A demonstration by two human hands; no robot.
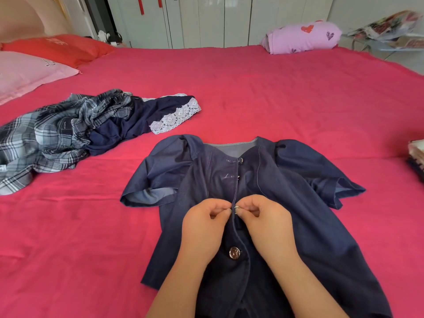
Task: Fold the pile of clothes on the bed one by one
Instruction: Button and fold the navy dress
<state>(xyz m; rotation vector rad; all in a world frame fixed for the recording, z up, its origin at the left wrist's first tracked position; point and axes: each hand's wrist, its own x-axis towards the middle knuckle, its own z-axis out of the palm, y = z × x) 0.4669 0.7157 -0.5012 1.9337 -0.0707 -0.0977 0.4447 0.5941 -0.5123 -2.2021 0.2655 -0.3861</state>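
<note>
Two bare forearms reach in from the bottom edge over a dark blue denim short-sleeved top [309, 237], which lies flat and face up on the bed's bright pink-red sheet [252, 92], its neckline pointing away from the camera. The left hand [206, 216] and right hand [263, 216] meet at the middle of the front opening. Both have a narrow grip with curled fingers: the left pinches the fabric edge, and the right pinches a small silver button [236, 207] against it. A larger silver button [234, 252] sits fastened just below, between the wrists.

Further back on the left is the unfolded pile, a crumpled grey plaid shirt [46, 138] touching a navy garment with white lace trim [142, 115]. A pale pink pillow [25, 72] and a red pillow [59, 48] lie at the far left. A lilac bundle printed with hearts [302, 37] rests at the far edge. A stack of folded cloth [416, 154] shows at the right border.
</note>
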